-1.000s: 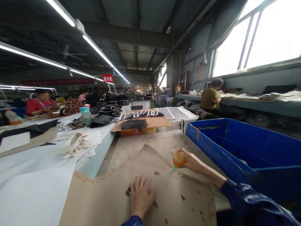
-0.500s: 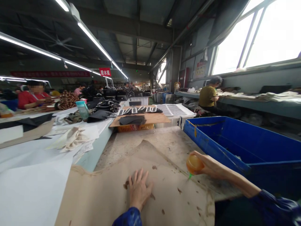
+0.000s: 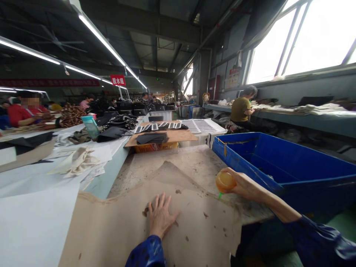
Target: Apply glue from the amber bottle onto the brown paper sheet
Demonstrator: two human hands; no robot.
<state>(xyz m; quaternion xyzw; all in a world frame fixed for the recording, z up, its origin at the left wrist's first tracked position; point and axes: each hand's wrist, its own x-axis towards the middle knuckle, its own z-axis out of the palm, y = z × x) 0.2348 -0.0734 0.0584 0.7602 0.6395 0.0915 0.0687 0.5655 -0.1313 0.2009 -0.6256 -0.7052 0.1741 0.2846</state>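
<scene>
My left hand (image 3: 161,217) lies flat, fingers spread, on a large brown sheet (image 3: 125,226) marked with dark spots. My right hand (image 3: 244,185) is wrapped round an amber squeeze bottle (image 3: 224,181), tipped so its green nozzle (image 3: 220,195) points down at the sheet's right edge. Whether the nozzle touches the sheet I cannot tell. Beneath the sheet is a worn, stained tabletop (image 3: 191,157), showing beyond its peaked far edge.
A large blue bin (image 3: 250,167) stands right of the table. Ahead, a brown board (image 3: 183,136) bearing dark pieces rests over a yellow basket (image 3: 155,147). On the left table are white sheets (image 3: 33,218), cloth pieces (image 3: 83,161) and a teal-lidded bottle (image 3: 91,127). Co-workers sit left and right.
The view has shifted slightly, moving most things a little up and left. My right hand still holds the tipped bottle along the sheet's right edge; my left hand stays flat on the sheet.
</scene>
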